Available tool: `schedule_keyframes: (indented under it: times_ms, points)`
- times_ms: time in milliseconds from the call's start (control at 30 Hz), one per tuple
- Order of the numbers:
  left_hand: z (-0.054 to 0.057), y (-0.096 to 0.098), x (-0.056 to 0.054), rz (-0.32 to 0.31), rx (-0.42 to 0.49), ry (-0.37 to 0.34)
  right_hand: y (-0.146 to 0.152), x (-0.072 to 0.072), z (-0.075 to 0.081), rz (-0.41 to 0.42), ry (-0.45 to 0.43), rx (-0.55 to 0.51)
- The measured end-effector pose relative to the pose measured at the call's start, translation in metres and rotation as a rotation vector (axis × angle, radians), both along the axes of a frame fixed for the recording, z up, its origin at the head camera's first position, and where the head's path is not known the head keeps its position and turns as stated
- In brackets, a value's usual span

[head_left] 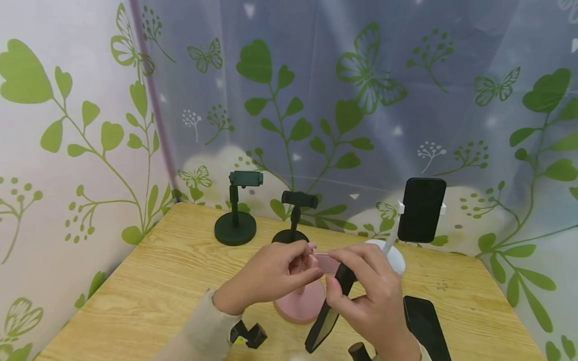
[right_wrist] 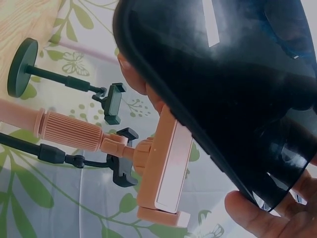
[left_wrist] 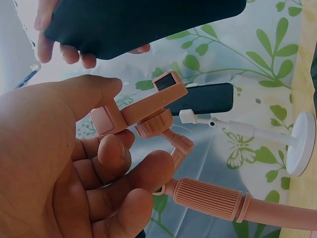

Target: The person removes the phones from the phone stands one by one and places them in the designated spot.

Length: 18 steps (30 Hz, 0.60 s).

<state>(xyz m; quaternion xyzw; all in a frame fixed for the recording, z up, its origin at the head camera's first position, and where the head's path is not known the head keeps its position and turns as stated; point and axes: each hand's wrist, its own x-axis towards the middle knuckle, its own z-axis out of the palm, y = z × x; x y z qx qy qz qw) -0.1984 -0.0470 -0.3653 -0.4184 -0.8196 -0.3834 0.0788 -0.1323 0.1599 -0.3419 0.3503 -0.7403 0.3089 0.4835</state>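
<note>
My left hand (head_left: 266, 276) pinches one end of the clamp (left_wrist: 153, 104) on a pink phone stand (head_left: 301, 307), thumb on top and forefinger underneath. Its other fingers are loosely bent below. The stand is upright on its round base, partly hidden behind both hands. My right hand (head_left: 372, 296) holds a black phone (head_left: 328, 321) by its edges, thumb on one side and fingers on the other. The phone is tilted just beside the pink clamp. In the right wrist view, the phone's glossy dark face (right_wrist: 223, 89) overlaps the clamp's upper end.
Behind stand a dark green phone stand (head_left: 235, 229) and a black one (head_left: 295, 215). At right, a white stand (head_left: 396, 258) carries a phone (head_left: 422, 210). Another phone (head_left: 426, 326) lies on the wooden table (head_left: 149, 281) near my right wrist. A patterned curtain (head_left: 307, 100) hangs behind.
</note>
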Motion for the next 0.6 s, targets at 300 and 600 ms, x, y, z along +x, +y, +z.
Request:
schedule_keyframes:
  times_ms: [300, 600]
  points:
    - [0.000, 0.001, 0.001, -0.013, 0.006, -0.013, 0.003, 0.008, 0.005, 0.011, 0.004, -0.008]
    - [0.001, 0.001, 0.002, -0.011, 0.009, -0.012, 0.006, 0.010, 0.012, 0.005, 0.058, -0.048]
